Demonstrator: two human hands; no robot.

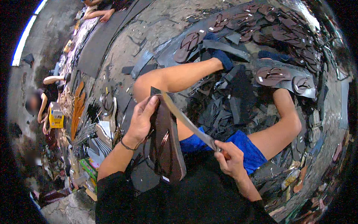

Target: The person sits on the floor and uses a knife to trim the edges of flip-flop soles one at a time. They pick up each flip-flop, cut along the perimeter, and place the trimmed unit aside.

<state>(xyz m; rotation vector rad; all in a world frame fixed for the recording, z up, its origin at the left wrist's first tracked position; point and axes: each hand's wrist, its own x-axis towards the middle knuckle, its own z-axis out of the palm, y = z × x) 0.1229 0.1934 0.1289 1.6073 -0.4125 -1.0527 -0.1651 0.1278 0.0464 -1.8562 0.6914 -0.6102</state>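
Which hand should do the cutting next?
Probably the right hand: it grips the knife, whose blade lies against the sandal. The left hand holds the sandal upright.

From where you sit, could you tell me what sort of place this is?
Probably a small sandal-making workshop. The left hand holds a brown sandal against a long knife in the right hand, with finished sandals and dark offcuts on the floor.

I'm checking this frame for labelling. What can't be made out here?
Head view:
- Knife handle: hidden inside the right hand.
- Dark sandal far face: turned away; its top is covered by the left hand.
- Finished sandals at top right: bent and dim near the fisheye rim.
- Yellow box at left: too small to identify.
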